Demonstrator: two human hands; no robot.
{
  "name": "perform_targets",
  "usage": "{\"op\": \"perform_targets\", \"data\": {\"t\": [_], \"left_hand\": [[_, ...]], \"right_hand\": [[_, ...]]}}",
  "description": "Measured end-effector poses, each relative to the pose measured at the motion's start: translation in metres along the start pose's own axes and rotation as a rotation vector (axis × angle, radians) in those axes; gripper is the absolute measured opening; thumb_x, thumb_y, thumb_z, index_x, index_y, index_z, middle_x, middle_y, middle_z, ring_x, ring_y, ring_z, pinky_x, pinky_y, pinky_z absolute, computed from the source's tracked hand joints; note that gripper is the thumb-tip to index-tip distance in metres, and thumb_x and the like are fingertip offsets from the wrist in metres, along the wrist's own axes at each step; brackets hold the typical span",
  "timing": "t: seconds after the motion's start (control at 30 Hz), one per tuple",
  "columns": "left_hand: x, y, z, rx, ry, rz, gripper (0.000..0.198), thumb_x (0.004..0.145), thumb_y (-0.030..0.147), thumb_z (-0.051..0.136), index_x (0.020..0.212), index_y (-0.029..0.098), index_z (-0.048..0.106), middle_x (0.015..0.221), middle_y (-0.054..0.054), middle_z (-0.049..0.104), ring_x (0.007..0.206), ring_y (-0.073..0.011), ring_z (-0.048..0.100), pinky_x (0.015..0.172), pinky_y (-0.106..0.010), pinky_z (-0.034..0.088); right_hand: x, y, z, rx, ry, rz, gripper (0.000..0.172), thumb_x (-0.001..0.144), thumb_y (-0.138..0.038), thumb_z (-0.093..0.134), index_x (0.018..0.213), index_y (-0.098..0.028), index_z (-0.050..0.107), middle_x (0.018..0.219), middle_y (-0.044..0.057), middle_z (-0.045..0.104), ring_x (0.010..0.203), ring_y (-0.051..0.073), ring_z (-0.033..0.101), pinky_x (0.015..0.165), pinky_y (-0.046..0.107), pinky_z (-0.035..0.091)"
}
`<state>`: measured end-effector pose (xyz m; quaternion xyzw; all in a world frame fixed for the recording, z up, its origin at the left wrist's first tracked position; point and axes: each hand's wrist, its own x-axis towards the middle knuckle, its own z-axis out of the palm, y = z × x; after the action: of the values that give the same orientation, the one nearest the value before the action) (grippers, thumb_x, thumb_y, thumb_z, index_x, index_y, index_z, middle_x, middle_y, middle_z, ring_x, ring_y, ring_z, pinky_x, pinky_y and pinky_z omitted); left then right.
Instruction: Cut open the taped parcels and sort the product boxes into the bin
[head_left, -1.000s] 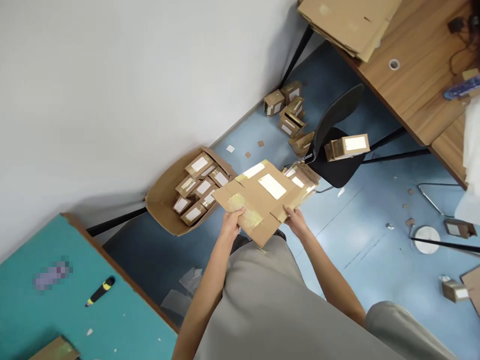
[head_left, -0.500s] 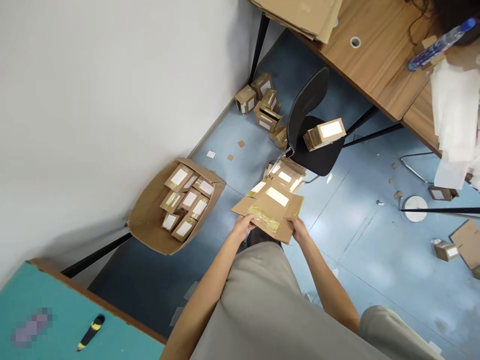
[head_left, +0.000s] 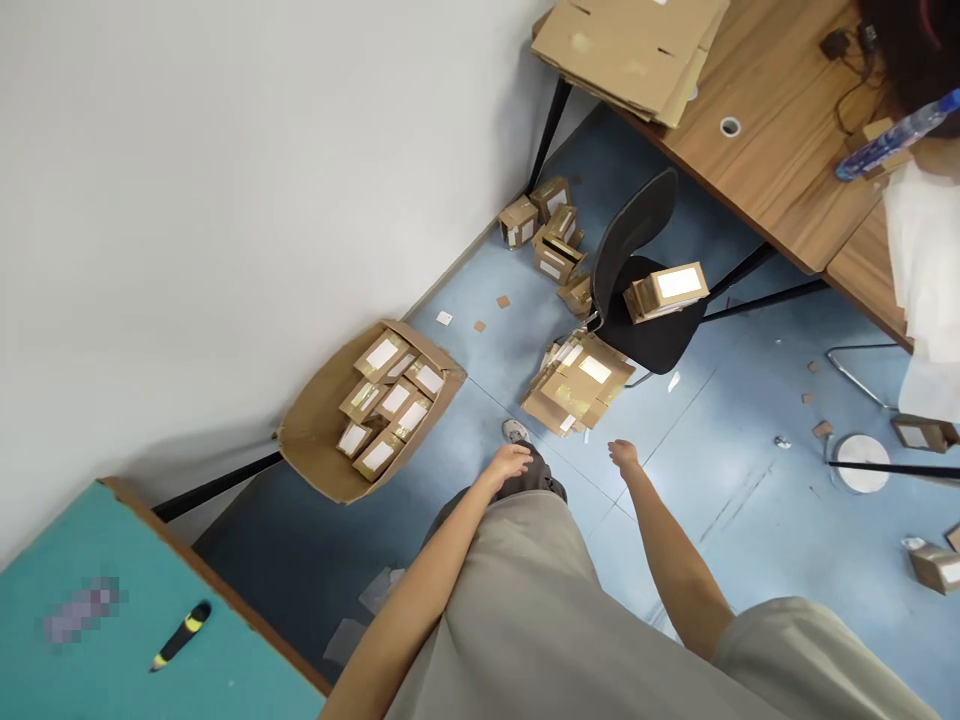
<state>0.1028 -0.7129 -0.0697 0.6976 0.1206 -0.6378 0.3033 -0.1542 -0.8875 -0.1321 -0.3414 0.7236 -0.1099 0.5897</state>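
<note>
Left hand and right hand free, flattened carton on the pile

Both hands hang apart in the air, fingers loosely bent and unclosed — neither grips anything. The flattened carton lies on top of the pile on the blue floor, just beside the black chair.

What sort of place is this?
Probably a packing or unpacking room: a large, open brown cardboard box holds small brown cartons with white labels, flattened brown cardboard is piled on the blue floor, and a black-and-yellow tool, perhaps a cutter, lies on a teal tabletop.
</note>
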Motion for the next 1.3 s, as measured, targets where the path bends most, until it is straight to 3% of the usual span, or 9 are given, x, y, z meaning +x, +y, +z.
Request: {"op": "perform_targets", "data": {"t": [0.17, 0.3, 0.37, 0.43, 0.63, 0.8, 1.03, 1.17, 1.3], "left_hand": [[-0.017, -0.011, -0.043, -0.199, 0.082, 0.093, 0.019, 0.082, 0.015, 0.090, 0.100, 0.017, 0.082, 0.106, -0.015, 0.088, 0.104, -0.0293, 0.085, 0.110, -0.042, 0.061], [-0.040, -0.037, -0.078, -0.388, 0.126, 0.151, 0.024, 0.081, 0.015, 0.089, 0.104, 0.018, 0.083, 0.107, -0.015, 0.089, 0.106, -0.0293, 0.086, 0.119, -0.046, 0.058], [-0.051, -0.057, -0.096, -0.489, 0.159, 0.185, 0.026, 0.082, 0.015, 0.088, 0.107, 0.020, 0.083, 0.111, -0.014, 0.089, 0.109, -0.0288, 0.086, 0.119, -0.045, 0.058], [-0.059, -0.082, -0.112, -0.602, 0.202, 0.220, 0.031, 0.082, 0.011, 0.086, 0.112, 0.021, 0.082, 0.121, -0.015, 0.088, 0.112, -0.0279, 0.086, 0.118, -0.043, 0.060], [-0.076, -0.170, -0.152, -1.081, 0.341, 0.308, 0.051, 0.074, -0.010, 0.077, 0.117, 0.017, 0.080, 0.134, -0.017, 0.084, 0.103, -0.0217, 0.084, 0.106, -0.036, 0.066], [-0.094, -0.230, -0.181, -1.336, 0.418, 0.343, 0.056, 0.073, -0.015, 0.072, 0.120, 0.015, 0.080, 0.134, -0.018, 0.082, 0.094, -0.0178, 0.082, 0.102, -0.034, 0.066], [-0.119, -0.301, -0.224, -1.536, 0.463, 0.384, 0.062, 0.076, -0.013, 0.065, 0.129, 0.017, 0.078, 0.136, -0.016, 0.082, 0.092, -0.0153, 0.081, 0.094, -0.030, 0.067], [-0.123, -0.331, -0.237, -1.592, 0.478, 0.365, 0.064, 0.075, -0.012, 0.063, 0.130, 0.017, 0.077, 0.136, -0.015, 0.083, 0.090, -0.0140, 0.080, 0.092, -0.029, 0.066], [-0.120, -0.348, -0.249, -1.613, 0.478, 0.371, 0.069, 0.070, -0.010, 0.060, 0.131, 0.017, 0.077, 0.135, -0.015, 0.083, 0.094, -0.0152, 0.081, 0.101, -0.033, 0.067]], "right_hand": [[-0.012, 0.008, 0.052, -0.336, -0.189, 0.116, 0.044, 0.111, -0.044, 0.079, 0.146, -0.020, 0.071, 0.147, 0.012, 0.072, 0.124, 0.028, 0.076, 0.104, 0.050, 0.068], [-0.033, 0.006, 0.118, -0.537, -0.349, -0.045, 0.021, 0.101, -0.034, 0.084, 0.112, -0.016, 0.082, 0.102, 0.006, 0.083, 0.091, 0.022, 0.079, 0.091, 0.041, 0.069], [-0.047, 0.004, 0.150, -0.618, -0.433, -0.154, 0.009, 0.091, -0.027, 0.086, 0.094, -0.019, 0.083, 0.082, 0.002, 0.080, 0.081, 0.022, 0.078, 0.091, 0.039, 0.068], [-0.062, 0.003, 0.180, -0.699, -0.526, -0.262, 0.005, 0.084, -0.023, 0.086, 0.088, -0.022, 0.082, 0.076, 0.000, 0.079, 0.084, 0.024, 0.080, 0.095, 0.038, 0.066], [-0.119, 0.012, 0.246, -0.952, -0.782, -0.529, 0.011, 0.086, -0.022, 0.078, 0.095, -0.024, 0.085, 0.093, 0.006, 0.087, 0.101, 0.030, 0.083, 0.107, 0.041, 0.062], [-0.171, 0.044, 0.286, -1.136, -0.938, -0.652, 0.021, 0.092, -0.024, 0.071, 0.107, -0.024, 0.085, 0.099, 0.006, 0.087, 0.096, 0.027, 0.081, 0.103, 0.039, 0.062], [-0.235, 0.116, 0.328, -1.283, -1.043, -0.710, 0.026, 0.095, -0.025, 0.067, 0.115, -0.023, 0.083, 0.093, 0.003, 0.085, 0.093, 0.024, 0.080, 0.104, 0.039, 0.062], [-0.265, 0.146, 0.341, -1.319, -1.087, -0.731, 0.028, 0.096, -0.025, 0.067, 0.118, -0.023, 0.083, 0.104, 0.005, 0.087, 0.096, 0.023, 0.081, 0.106, 0.039, 0.063], [-0.286, 0.157, 0.355, -1.344, -1.102, -0.766, 0.025, 0.095, -0.024, 0.070, 0.115, -0.025, 0.085, 0.115, 0.007, 0.089, 0.106, 0.026, 0.083, 0.112, 0.041, 0.061]]}}
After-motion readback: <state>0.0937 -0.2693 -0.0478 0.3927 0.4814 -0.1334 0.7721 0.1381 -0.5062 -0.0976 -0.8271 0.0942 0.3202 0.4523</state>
